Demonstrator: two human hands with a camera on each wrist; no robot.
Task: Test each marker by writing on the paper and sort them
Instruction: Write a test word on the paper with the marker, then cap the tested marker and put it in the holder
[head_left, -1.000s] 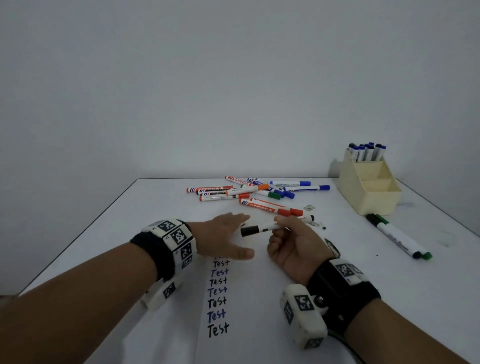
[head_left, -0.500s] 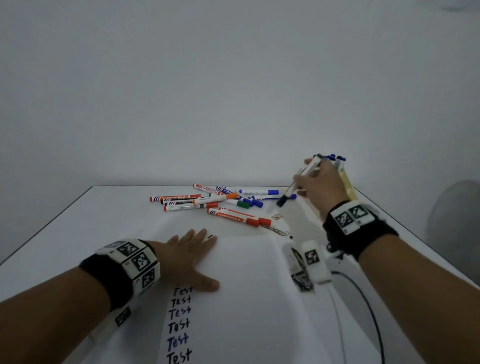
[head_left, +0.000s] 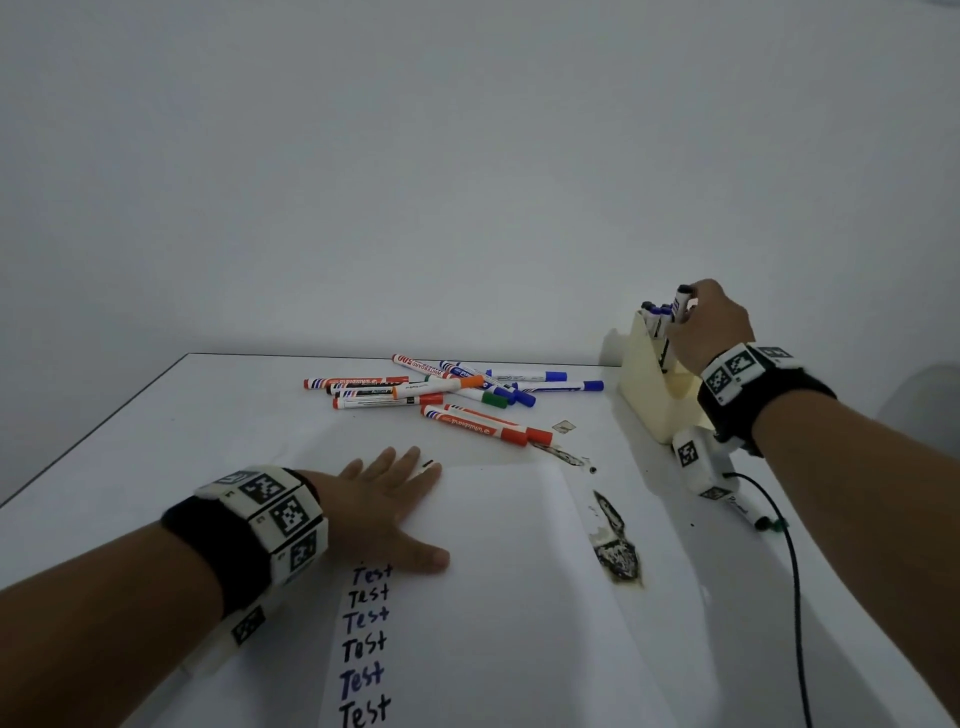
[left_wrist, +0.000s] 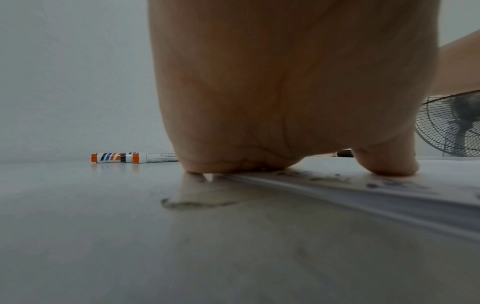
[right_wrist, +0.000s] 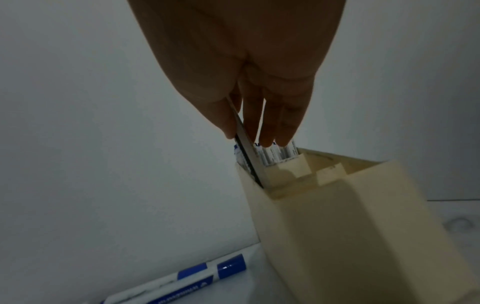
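Note:
My right hand (head_left: 693, 314) pinches a black-capped marker (head_left: 681, 300) upright at the back compartment of the cream holder (head_left: 649, 400), among several blue-capped markers. In the right wrist view, thumb and fingers (right_wrist: 270, 131) hold this marker (right_wrist: 246, 158) with its lower end inside the holder (right_wrist: 350, 216). My left hand (head_left: 395, 493) lies flat, fingers spread, on the white paper (head_left: 509, 582), above a column of written "Test" words. The left wrist view shows the left hand (left_wrist: 285, 102) pressing on the paper's edge (left_wrist: 363, 191).
A pile of loose markers (head_left: 447, 389) in orange, blue and green lies at the table's far middle. Another marker (head_left: 761, 521) lies right of the paper under my right wrist. Dark stains (head_left: 615, 551) mark the table. A fan (left_wrist: 454, 127) stands beyond the table.
My right hand carried the black marker from over the paper to the holder and turned it upright into the back compartment. My left hand let go and settled flat on the paper.

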